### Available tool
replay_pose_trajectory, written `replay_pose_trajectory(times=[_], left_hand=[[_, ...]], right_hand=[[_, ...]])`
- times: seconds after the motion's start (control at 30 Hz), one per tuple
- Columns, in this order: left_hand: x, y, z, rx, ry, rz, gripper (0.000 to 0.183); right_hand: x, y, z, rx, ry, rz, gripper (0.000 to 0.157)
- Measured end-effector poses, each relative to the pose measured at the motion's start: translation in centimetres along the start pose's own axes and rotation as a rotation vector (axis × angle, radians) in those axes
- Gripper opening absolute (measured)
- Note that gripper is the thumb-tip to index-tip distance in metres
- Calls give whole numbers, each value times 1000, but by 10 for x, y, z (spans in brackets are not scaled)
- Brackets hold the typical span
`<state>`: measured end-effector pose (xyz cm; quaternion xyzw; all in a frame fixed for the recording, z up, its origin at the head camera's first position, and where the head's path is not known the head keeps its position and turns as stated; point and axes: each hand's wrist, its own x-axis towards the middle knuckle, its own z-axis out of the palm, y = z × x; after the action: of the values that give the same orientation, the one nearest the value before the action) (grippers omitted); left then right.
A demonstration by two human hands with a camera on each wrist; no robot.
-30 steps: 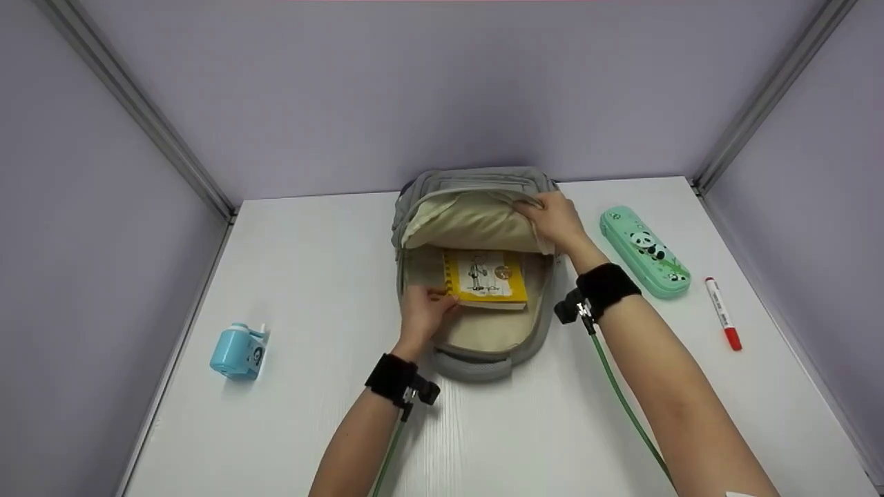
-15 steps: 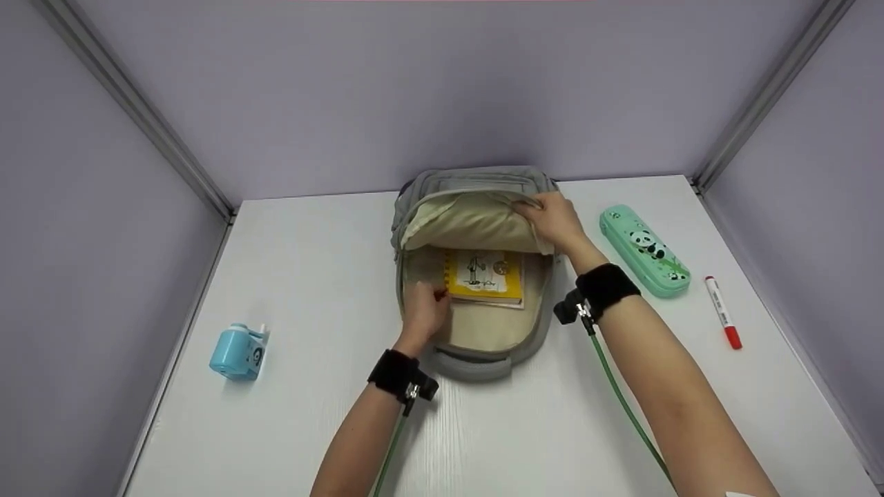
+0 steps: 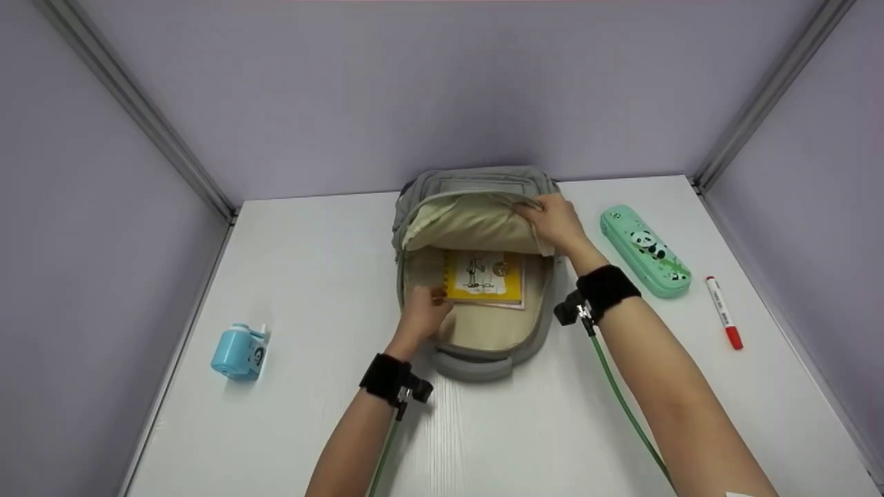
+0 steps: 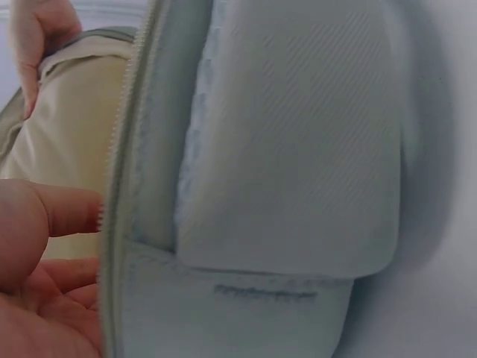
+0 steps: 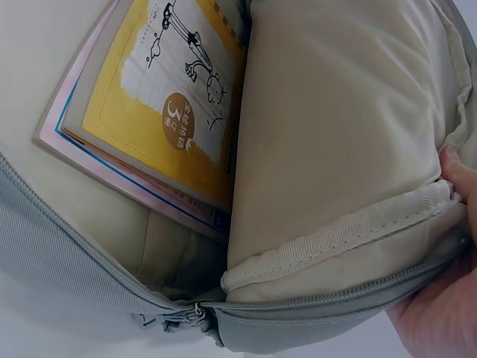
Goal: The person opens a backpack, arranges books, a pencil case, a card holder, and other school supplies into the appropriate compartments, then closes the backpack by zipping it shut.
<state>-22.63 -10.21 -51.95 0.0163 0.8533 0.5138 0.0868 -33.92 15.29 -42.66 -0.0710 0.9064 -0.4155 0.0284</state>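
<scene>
A grey backpack (image 3: 476, 373) lies on its back with its main compartment unzipped and the front flap (image 3: 476, 224) raised. My right hand (image 3: 552, 219) grips the flap's edge between thumb and fingers, as the right wrist view shows too. Inside the bag lies a yellow book (image 3: 514, 276) with a cartoon figure on its cover, on top of a thin pink-edged book (image 5: 112, 175). My left hand (image 3: 423, 314) is inside the opening beside the yellow book's lower left corner. In the left wrist view its thumb and fingers stand apart; the zipper edge (image 4: 112, 194) hides the fingertips.
A light blue cup-like container (image 3: 238, 352) with a small handle lies at the left. To the right of the bag are a green panda pencil case (image 3: 646, 252) and a white marker (image 3: 722, 310) with a red cap. Panels enclose the white table (image 3: 311, 276).
The yellow book has shifted slightly up and left, so the thin book's edge shows below it. My left hand has let go of it and drawn back a little. The right hand stays.
</scene>
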Motion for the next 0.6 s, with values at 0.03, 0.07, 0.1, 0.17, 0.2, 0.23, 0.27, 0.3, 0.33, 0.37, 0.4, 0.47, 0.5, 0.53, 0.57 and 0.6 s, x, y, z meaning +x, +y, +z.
replay_pose_trajectory(times=[0.03, 0.07, 0.1, 0.17, 0.2, 0.23, 0.27, 0.3, 0.33, 0.37, 0.4, 0.47, 0.5, 0.53, 0.57, 0.6], left_hand=[[-1, 1, -1, -17, 3, -7, 36], [-2, 3, -3, -31, 7, -10, 38], [-4, 5, -5, -44, 12, -4, 39], [-6, 9, -8, -56, 26, 24, 39], [-8, 12, -10, -58, 34, 40, 38], [-10, 15, -12, -59, 40, 61, 37], [-12, 19, -15, -64, 53, 90, 35], [-15, 23, -18, -63, 71, 121, 32], [-17, 28, -21, -58, 91, 154, 30], [-19, 32, -24, -52, 114, 186, 27], [-21, 35, -27, -48, 138, 223, 25], [-24, 43, -33, -35, 193, 287, 20], [-26, 45, -36, -18, 219, 311, 19], [-26, 48, -38, -4, 242, 337, 18], [-27, 50, -40, 8, 263, 360, 17], [-27, 52, -42, 21, 284, 386, 17]], right_hand=[[0, 0, 0, -2, 2, 3, 46], [-1, 0, -1, -5, 5, 3, 47], [-1, 0, -1, -6, 9, 2, 47], [-1, 0, -1, -13, 16, -5, 46], [-1, 1, -1, -17, 19, -8, 46], [-1, 1, -2, -22, 18, -11, 46], [-1, 2, -1, -22, 17, -14, 46], [-2, 3, -1, -19, 15, -14, 47], [-2, 3, -1, -14, 14, -15, 47], [-3, 4, -1, -7, 12, -15, 47], [-3, 5, -1, 2, 10, -14, 47], [-5, 7, -1, 20, 5, -12, 47], [-5, 8, -1, 25, 5, -13, 46], [-6, 9, 0, 26, 3, -13, 46], [-7, 10, -1, 29, -2, -13, 47], [-8, 10, -1, 32, -10, -16, 47]])
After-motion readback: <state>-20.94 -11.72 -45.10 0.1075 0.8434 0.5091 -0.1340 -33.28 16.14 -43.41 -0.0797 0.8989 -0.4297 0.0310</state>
